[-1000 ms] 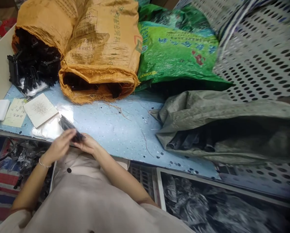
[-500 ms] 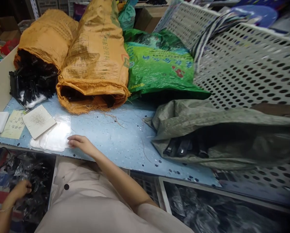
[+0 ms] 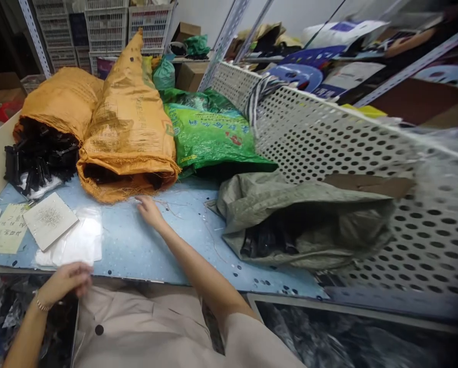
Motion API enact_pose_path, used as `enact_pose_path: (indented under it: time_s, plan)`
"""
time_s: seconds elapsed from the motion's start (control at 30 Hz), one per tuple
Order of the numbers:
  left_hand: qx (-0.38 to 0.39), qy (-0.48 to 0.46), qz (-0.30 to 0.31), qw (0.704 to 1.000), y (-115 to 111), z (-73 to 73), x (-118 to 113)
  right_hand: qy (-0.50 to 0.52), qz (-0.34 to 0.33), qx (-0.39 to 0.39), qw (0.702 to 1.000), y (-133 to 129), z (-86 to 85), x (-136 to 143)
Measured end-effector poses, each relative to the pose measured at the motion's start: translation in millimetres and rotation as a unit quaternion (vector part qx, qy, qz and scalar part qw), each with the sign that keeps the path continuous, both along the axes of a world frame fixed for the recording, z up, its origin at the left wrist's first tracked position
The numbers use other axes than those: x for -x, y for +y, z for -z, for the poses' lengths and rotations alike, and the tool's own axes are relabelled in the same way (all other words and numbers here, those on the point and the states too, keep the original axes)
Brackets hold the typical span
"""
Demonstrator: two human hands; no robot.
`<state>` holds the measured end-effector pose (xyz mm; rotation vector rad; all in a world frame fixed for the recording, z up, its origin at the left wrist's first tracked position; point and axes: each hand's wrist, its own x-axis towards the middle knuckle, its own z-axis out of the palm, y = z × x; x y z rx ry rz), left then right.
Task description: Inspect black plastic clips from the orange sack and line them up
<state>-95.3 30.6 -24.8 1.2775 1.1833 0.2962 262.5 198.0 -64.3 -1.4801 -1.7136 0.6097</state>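
My right hand is over the blue tabletop, just in front of the middle orange woven sack. Its fingers are stretched out, with nothing in them. The sack's mouth faces me, and its inside is mostly dark. At the table's front edge is my left hand, its slightly blurred fingers loosely bent and apart, holding nothing I can see. It is closest to a stack of clear plastic bags, partly under a square whitish block. Black plastic parts spill from the left orange sack.
A green printed sack lies right of the orange ones. Farther right, a grey-green sack with black parts inside rests against a perforated white crate. A yellow note lies at the left. Plastic-wrapped items fill a container below the table.
My right hand has moved off the plastic bags towards the middle orange sack. My left hand has come up from the container below to the table edge. The view has tilted upward.
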Motion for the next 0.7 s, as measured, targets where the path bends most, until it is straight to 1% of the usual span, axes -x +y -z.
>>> enact_pose_path:
  time_s: [0.07,0.1,0.17,0.2,0.23,0.3,0.33,0.4,0.47,0.53,0.57,0.6,0.67,0.7]
  plan:
    - [-0.153,-0.004,-0.040,0.987,55.6,-15.9,-45.7,-0.065,0.055,-0.037,0.996,28.4,-15.6,-10.5]
    - [-0.230,0.004,-0.054,0.972,85.5,-20.0,-69.9,-0.098,0.091,-0.054,0.990,43.4,-27.1,-17.8]
    - [-0.379,0.052,-0.045,0.923,145.6,-22.5,-115.5,-0.169,0.153,-0.095,0.969,74.0,-55.7,-36.9]
    - [-0.437,0.091,-0.053,0.893,174.5,-22.8,-134.9,-0.200,0.170,-0.117,0.958,88.9,-71.1,-48.1]
    - [-0.482,0.134,-0.068,0.863,201.9,-23.4,-151.0,-0.223,0.172,-0.137,0.950,103.1,-86.0,-59.7]
    - [-0.528,0.213,-0.118,0.814,250.9,-27.8,-171.8,-0.258,0.152,-0.162,0.940,128.6,-110.2,-81.1]
    - [-0.534,0.244,-0.145,0.796,272.4,-31.7,-176.4,-0.272,0.139,-0.167,0.938,139.6,-118.3,-89.8]
    - [-0.530,0.281,-0.186,0.778,309.5,-41.3,-176.2,-0.292,0.116,-0.167,0.934,158.2,-125.4,-101.8]
    - [-0.523,0.294,-0.213,0.771,339.3,-51.3,-167.0,-0.299,0.113,-0.162,0.934,173.1,-123.1,-107.3]
    - [-0.512,0.287,-0.247,0.771,362.6,-60.9,-153.0,-0.280,0.126,-0.147,0.940,186.1,-115.8,-108.9]
    - [-0.500,0.266,-0.275,0.777,372.5,-65.8,-145.4,-0.253,0.130,-0.135,0.949,192.4,-111.6,-109.1]
    - [-0.484,0.233,-0.308,0.785,381.5,-71.2,-138.2,-0.203,0.130,-0.121,0.963,198.7,-107.2,-109.3]
    - [-0.445,0.154,-0.363,0.804,398.5,-84.2,-128.1,-0.067,0.119,-0.092,0.986,210.9,-98.6,-110.3]
    - [-0.430,0.115,-0.373,0.814,406.8,-91.8,-127.0,-0.002,0.110,-0.080,0.991,216.6,-94.2,-111.4]
